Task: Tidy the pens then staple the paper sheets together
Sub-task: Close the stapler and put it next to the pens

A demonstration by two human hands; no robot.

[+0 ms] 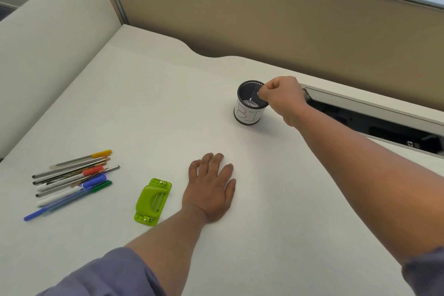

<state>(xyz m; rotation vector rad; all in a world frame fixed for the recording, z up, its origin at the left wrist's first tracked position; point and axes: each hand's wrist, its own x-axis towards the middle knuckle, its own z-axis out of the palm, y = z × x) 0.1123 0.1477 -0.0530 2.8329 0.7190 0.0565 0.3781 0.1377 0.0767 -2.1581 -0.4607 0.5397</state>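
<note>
I am looking down at a white desk (168,103), and my right hand (281,96) is reaching out to the black mesh pen cup (251,106), which is standing upright toward the far right of the desk with a white label bearing handwritten letters wrapped around it. The fingers (265,94) of that hand are curled tight and pinching at the cup's rim — whether they are gripping the rim itself or some small thing at it, I cannot tell. My left hand (211,190) is lying flat on the desk nearer to me, palm down, fingers spread loosely and holding nothing. Just beside it, to the left, a lime-green stapler (152,202) is lying on the surface, apart from the hand. Further left, the pens and pencils (72,180) are lying in a loose heap — yellow, red, blue and green caps showing, the shafts roughly parallel and overlapping — well apart from the cup. Along the right edge of the desk an open cable tray (374,118) is showing dark inside.
</note>
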